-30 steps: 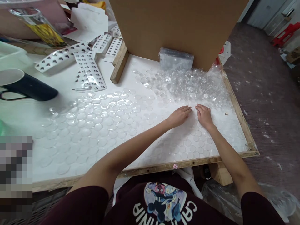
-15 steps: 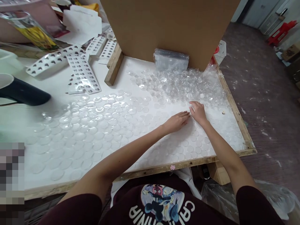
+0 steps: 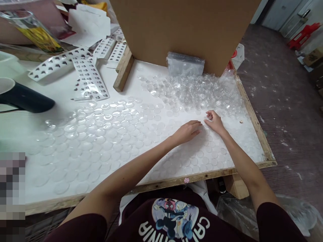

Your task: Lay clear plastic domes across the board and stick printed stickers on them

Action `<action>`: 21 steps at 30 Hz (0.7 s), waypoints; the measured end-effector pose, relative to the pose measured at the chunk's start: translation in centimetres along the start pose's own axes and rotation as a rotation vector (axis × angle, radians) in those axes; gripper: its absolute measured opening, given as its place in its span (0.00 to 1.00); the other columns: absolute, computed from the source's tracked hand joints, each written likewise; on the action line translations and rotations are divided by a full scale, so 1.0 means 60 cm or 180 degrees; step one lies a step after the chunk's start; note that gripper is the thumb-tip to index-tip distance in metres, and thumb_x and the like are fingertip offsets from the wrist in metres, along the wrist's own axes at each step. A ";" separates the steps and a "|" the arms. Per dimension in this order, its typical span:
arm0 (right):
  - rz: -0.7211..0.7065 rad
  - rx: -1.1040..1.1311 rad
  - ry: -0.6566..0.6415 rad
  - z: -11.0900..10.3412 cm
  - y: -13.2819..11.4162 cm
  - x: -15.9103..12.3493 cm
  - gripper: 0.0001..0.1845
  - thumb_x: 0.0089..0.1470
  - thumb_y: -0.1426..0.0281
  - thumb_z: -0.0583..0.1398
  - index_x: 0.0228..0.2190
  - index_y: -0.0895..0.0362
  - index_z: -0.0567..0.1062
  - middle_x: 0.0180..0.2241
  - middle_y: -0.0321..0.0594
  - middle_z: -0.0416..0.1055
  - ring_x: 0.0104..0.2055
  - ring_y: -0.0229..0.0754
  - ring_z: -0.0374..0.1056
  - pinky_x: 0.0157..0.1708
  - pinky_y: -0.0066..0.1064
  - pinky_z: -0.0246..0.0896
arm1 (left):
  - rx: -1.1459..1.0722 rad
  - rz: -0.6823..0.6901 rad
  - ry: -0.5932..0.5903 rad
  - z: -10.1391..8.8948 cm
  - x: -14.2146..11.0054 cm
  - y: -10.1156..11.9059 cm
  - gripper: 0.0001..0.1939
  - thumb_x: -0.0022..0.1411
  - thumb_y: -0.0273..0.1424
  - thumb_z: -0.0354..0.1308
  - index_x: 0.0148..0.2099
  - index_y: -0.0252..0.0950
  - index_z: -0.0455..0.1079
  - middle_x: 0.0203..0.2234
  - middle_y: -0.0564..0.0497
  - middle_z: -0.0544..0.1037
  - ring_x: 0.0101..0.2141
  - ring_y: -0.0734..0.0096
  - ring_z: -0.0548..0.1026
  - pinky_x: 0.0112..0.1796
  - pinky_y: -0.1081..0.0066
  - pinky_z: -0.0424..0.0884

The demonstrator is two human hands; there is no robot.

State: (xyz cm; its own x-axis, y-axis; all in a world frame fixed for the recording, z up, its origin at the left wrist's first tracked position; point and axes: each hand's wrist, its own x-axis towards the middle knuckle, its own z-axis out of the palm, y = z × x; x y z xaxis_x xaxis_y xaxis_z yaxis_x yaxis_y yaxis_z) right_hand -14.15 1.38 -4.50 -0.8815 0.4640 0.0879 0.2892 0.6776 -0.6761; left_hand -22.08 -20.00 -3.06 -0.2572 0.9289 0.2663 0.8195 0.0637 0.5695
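Clear round plastic discs lie flat toward the front edge of the white, wood-rimmed table. Our left hand has loosely extended fingers, our right hand half-curled ones, perhaps gripping a disc; we cannot tell. Brushing low, we could drag neighbours askew.

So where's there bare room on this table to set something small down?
Best bet: the white tabletop between the wooden block and the heap of clear discs. A narrower gap lies between that block and the printed sheet. Crowded: the heap itself, and the near side, mostly covered in flat discs.
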 end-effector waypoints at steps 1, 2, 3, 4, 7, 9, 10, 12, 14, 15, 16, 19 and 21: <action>0.0078 0.0236 0.0002 -0.003 0.006 -0.001 0.23 0.47 0.64 0.64 0.47 0.54 0.70 0.41 0.41 0.72 0.37 0.43 0.67 0.45 0.40 0.64 | -0.0007 -0.0014 0.0015 0.001 0.002 -0.002 0.17 0.74 0.34 0.50 0.60 0.35 0.69 0.58 0.40 0.74 0.59 0.57 0.71 0.56 0.58 0.71; 0.0147 0.0423 0.0024 -0.006 0.012 -0.001 0.24 0.47 0.64 0.64 0.47 0.54 0.70 0.41 0.40 0.72 0.36 0.42 0.67 0.44 0.38 0.65 | -0.0008 -0.0036 0.0023 0.002 0.004 -0.005 0.17 0.74 0.35 0.49 0.60 0.35 0.69 0.58 0.40 0.74 0.59 0.57 0.71 0.56 0.58 0.72; 0.0209 0.0529 0.0072 -0.010 0.017 -0.001 0.25 0.46 0.63 0.64 0.47 0.54 0.70 0.40 0.40 0.72 0.36 0.41 0.66 0.42 0.38 0.65 | 0.0002 -0.0065 0.0026 0.003 0.007 -0.007 0.18 0.74 0.35 0.49 0.60 0.35 0.69 0.58 0.40 0.74 0.59 0.57 0.72 0.56 0.58 0.71; 0.0255 0.0542 0.0133 -0.014 0.022 -0.001 0.25 0.46 0.63 0.65 0.47 0.53 0.70 0.41 0.40 0.72 0.35 0.41 0.66 0.42 0.38 0.65 | 0.0025 -0.0089 0.0018 0.005 0.010 -0.009 0.18 0.74 0.35 0.49 0.60 0.35 0.68 0.59 0.40 0.73 0.59 0.58 0.71 0.56 0.59 0.71; 0.0244 0.0175 0.0296 -0.026 0.028 -0.004 0.23 0.46 0.64 0.65 0.46 0.52 0.72 0.41 0.41 0.73 0.37 0.43 0.67 0.45 0.40 0.64 | 0.0191 -0.0055 -0.0096 0.012 0.026 -0.014 0.20 0.74 0.35 0.48 0.63 0.32 0.66 0.63 0.39 0.69 0.63 0.57 0.67 0.60 0.58 0.66; 0.0130 -0.0142 0.0313 -0.035 0.028 -0.011 0.19 0.48 0.65 0.64 0.43 0.52 0.75 0.42 0.42 0.74 0.39 0.46 0.68 0.48 0.44 0.62 | 0.0344 0.0059 -0.0249 0.022 0.038 -0.017 0.23 0.74 0.37 0.49 0.66 0.31 0.63 0.66 0.37 0.64 0.67 0.56 0.61 0.64 0.57 0.59; 0.0068 -0.0255 0.0293 -0.039 0.027 -0.015 0.16 0.49 0.65 0.63 0.42 0.52 0.76 0.43 0.43 0.75 0.39 0.46 0.69 0.50 0.45 0.60 | 0.0415 0.0118 -0.0336 0.027 0.044 -0.017 0.25 0.74 0.38 0.49 0.67 0.30 0.61 0.67 0.37 0.62 0.68 0.56 0.58 0.66 0.57 0.56; -0.0039 -0.0386 0.0223 -0.047 0.026 -0.025 0.11 0.53 0.66 0.60 0.40 0.53 0.77 0.44 0.43 0.76 0.39 0.46 0.70 0.52 0.48 0.57 | 0.0527 0.0224 -0.0487 0.038 0.051 -0.017 0.28 0.75 0.41 0.49 0.69 0.31 0.58 0.68 0.37 0.60 0.69 0.55 0.55 0.67 0.56 0.51; -0.0136 -0.0435 0.0139 -0.056 0.028 -0.036 0.10 0.56 0.67 0.58 0.38 0.52 0.78 0.44 0.43 0.77 0.38 0.46 0.71 0.53 0.49 0.56 | 0.0595 0.0309 -0.0584 0.047 0.055 -0.016 0.29 0.75 0.42 0.47 0.70 0.32 0.56 0.69 0.38 0.58 0.70 0.56 0.54 0.67 0.57 0.49; -0.0188 -0.0450 0.0095 -0.061 0.030 -0.041 0.11 0.56 0.68 0.57 0.38 0.52 0.78 0.44 0.42 0.78 0.38 0.46 0.71 0.53 0.49 0.56 | 0.0614 0.0337 -0.0611 0.050 0.055 -0.015 0.29 0.75 0.42 0.47 0.70 0.32 0.56 0.69 0.38 0.58 0.70 0.56 0.53 0.68 0.57 0.48; -0.0235 -0.0469 0.0062 -0.066 0.033 -0.047 0.11 0.57 0.69 0.56 0.37 0.52 0.79 0.43 0.42 0.78 0.39 0.46 0.71 0.53 0.48 0.56 | 0.0624 0.0356 -0.0630 0.052 0.054 -0.014 0.29 0.75 0.42 0.46 0.70 0.32 0.56 0.69 0.38 0.57 0.70 0.56 0.53 0.68 0.57 0.48; -0.0322 -0.0506 0.0043 -0.082 0.042 -0.063 0.12 0.57 0.71 0.55 0.37 0.52 0.79 0.43 0.42 0.79 0.42 0.48 0.71 0.52 0.48 0.57 | 0.0630 0.0383 -0.0678 0.056 0.050 -0.010 0.30 0.75 0.44 0.47 0.71 0.31 0.56 0.70 0.38 0.57 0.70 0.56 0.53 0.68 0.58 0.47; -0.0370 -0.0475 0.0031 -0.090 0.046 -0.075 0.14 0.56 0.72 0.54 0.36 0.51 0.79 0.42 0.41 0.79 0.44 0.49 0.72 0.52 0.47 0.59 | 0.0632 0.0419 -0.0707 0.057 0.046 -0.008 0.30 0.75 0.45 0.46 0.71 0.32 0.56 0.70 0.39 0.57 0.70 0.56 0.53 0.68 0.58 0.47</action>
State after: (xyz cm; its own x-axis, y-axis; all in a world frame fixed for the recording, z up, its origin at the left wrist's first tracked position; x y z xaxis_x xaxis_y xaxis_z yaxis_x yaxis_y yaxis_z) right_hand -7.35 4.23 -2.79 -0.9087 0.3827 0.1667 0.2385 0.8037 -0.5452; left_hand -21.42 -16.21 -5.24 -0.0423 0.9894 0.1389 0.9278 -0.0127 0.3728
